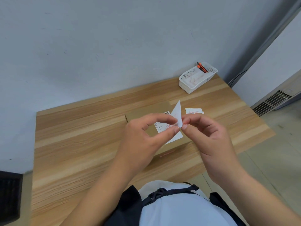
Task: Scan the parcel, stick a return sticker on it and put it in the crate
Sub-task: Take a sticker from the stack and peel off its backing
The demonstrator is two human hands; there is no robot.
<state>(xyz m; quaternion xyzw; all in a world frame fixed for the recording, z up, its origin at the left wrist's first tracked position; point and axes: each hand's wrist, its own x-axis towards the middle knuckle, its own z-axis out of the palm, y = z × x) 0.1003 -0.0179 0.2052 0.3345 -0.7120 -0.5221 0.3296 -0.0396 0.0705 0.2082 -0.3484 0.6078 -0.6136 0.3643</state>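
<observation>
Pale wall (97, 38) backed a wooden table (73, 144) that filled the head view, with a vent (272, 101) low in the wall at three o'clock. On the table, close to centre, lay the parcel (140, 115), a flat brown box with a printed label (160, 126) on its top face. Above it both hands met: the left hand (146, 141) and the right hand (210, 144) each pinched the same return sticker (176, 115) between thumb and forefinger, their fingertips (176, 129) almost touching at its lower corner, the white sheet standing up on edge with red print faintly showing. A second sticker sheet (193, 110) lay flat on the table just beside the parcel at two o'clock, and a white basket (197, 77) holding pens (202, 67) stood well apart at one o'clock. No scanner was in sight, nor any crate that I could be sure of. Judging by the grip, the step in hand was peeling the sticker from its backing; the next move would call for separating the two layers cleanly, then pressing the sticky face flat on a bare patch of the parcel, clear of the label.
</observation>
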